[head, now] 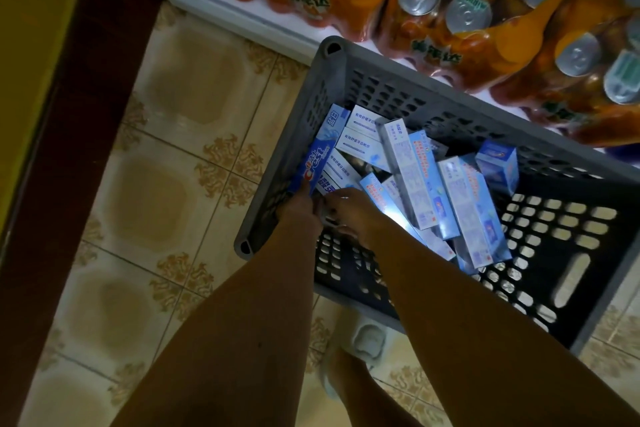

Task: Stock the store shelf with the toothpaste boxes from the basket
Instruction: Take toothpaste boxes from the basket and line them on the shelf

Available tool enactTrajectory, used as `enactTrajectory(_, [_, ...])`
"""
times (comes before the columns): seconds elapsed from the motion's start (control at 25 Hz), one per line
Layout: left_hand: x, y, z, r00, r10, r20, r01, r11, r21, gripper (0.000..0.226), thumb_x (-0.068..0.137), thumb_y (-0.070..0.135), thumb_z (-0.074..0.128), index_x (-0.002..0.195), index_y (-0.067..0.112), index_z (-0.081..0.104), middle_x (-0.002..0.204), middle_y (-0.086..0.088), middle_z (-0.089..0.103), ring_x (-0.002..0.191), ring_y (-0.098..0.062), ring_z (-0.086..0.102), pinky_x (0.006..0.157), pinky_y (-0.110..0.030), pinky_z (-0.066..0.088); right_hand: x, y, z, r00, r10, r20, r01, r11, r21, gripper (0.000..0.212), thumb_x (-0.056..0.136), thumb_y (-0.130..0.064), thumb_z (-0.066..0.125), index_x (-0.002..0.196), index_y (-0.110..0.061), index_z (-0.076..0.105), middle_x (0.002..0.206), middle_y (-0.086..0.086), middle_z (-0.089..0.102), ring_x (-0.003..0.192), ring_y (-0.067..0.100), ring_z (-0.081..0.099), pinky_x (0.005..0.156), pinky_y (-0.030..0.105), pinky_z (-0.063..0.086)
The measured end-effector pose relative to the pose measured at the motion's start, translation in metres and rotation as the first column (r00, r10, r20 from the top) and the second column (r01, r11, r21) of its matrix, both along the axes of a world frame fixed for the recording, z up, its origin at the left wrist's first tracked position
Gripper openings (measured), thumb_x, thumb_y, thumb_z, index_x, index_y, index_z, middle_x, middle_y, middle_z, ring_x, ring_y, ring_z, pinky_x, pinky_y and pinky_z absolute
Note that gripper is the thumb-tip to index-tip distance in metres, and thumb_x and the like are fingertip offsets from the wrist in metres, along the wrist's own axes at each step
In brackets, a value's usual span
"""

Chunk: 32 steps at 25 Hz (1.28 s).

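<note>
Both bare forearms reach down from the lower edge of the view into a grey perforated plastic basket (349, 87) standing on the patterned tan floor tiles (180, 156).

Left hand (300, 210): at the basket's left wall, fingers curled round the near end of a blue Crest toothpaste box (317, 163), which leans along that wall.

Right hand (349, 215): just beside the left, fingers curled down onto the near ends of the white-and-blue boxes at the basket's left side; what it actually grips I cannot tell, as the fingertips are hidden.

Toothpaste boxes (426, 184): many, loose in the basket, pale blue and white, lying crossed over one another, most toward the left and middle. 1 short blue box (497, 165) stands apart near the far right.

Behind the basket: shrink-wrapped packs of orange soda cans (450, 10) on a low white shelf (214, 7). Dark wooden frame (52, 149) at left. A pale shoe (367, 340) shows beneath the basket's near edge.
</note>
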State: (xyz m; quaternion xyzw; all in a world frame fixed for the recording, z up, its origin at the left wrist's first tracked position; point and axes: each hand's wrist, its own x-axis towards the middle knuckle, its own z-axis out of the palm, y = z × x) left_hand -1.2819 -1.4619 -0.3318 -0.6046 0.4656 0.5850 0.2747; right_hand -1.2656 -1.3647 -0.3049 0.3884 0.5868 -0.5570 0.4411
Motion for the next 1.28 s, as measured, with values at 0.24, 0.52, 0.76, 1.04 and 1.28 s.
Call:
enactTrajectory(0.24, [0.023, 0.002, 0.068, 0.991, 0.133, 0.001, -0.132, 0.983, 0.126, 0.040, 0.085, 0.022, 0.073, 0.116, 0.001, 0.057, 0.114, -0.014, 0.062, 0.104, -0.025, 0.064, 0.079, -0.031, 0.059, 0.004, 0.017, 0.031, 0.983, -0.184, 0.025, 0.184, 0.983, 0.004, 0.034, 0.094, -0.044, 0.057, 0.114, -0.016, 0.057, 0.113, 0.004, 0.062, 0.103, 0.021, 0.061, 0.087, 0.039, 0.054])
enactTrajectory(0.52, [0.030, -0.012, 0.194, 0.974, -0.217, -0.071, 0.226, 0.955, 0.190, 0.007, 0.093, 0.005, 0.063, 0.097, 0.001, 0.060, 0.094, -0.008, 0.062, 0.083, -0.013, 0.061, 0.059, -0.019, 0.057, 0.011, 0.045, 0.157, 0.853, -0.521, -0.024, 0.520, 0.853, -0.051, 0.053, 0.092, -0.046, 0.060, 0.133, -0.012, 0.050, 0.127, 0.010, 0.059, 0.105, 0.022, 0.062, 0.079, 0.038, 0.058])
enactTrajectory(0.76, [0.004, -0.051, 0.344, 0.871, -0.421, -0.253, 0.482, 0.830, 0.280, 0.007, 0.093, -0.001, 0.059, 0.098, 0.002, 0.059, 0.104, -0.012, 0.064, 0.095, -0.020, 0.064, 0.087, -0.031, 0.057, 0.033, 0.065, 0.299, 0.629, -0.773, -0.088, 0.761, 0.635, -0.136, 0.074, 0.094, -0.031, 0.063, 0.151, -0.039, 0.016, 0.120, 0.010, 0.050, 0.102, 0.025, 0.064, 0.093, 0.049, 0.054])
enactTrajectory(1.04, [-0.034, -0.099, 0.522, 0.713, -0.505, -0.487, 0.649, 0.739, 0.183, 0.030, 0.092, -0.002, 0.058, 0.121, 0.003, 0.054, 0.115, -0.012, 0.067, 0.102, -0.019, 0.068, 0.077, -0.024, 0.059, 0.041, 0.066, 0.471, 0.769, -0.591, -0.244, 0.518, 0.800, -0.304, 0.019, 0.094, -0.025, 0.063, 0.109, -0.019, 0.051, 0.120, 0.010, 0.060, 0.102, 0.024, 0.063, 0.079, 0.036, 0.056])
enactTrajectory(1.28, [-0.073, -0.133, 0.662, 0.558, -0.500, -0.663, 0.688, 0.725, 0.032, 0.055, 0.081, -0.003, 0.069, 0.129, 0.015, 0.049, 0.128, -0.020, 0.056, 0.105, -0.023, 0.066, 0.084, -0.031, 0.059, 0.024, 0.051, 0.623, 0.761, -0.387, -0.520, 0.302, 0.921, -0.245, 0.028, 0.088, -0.002, 0.068, 0.111, -0.008, 0.052, 0.119, 0.020, 0.062, 0.091, 0.030, 0.069, 0.066, 0.029, 0.060])
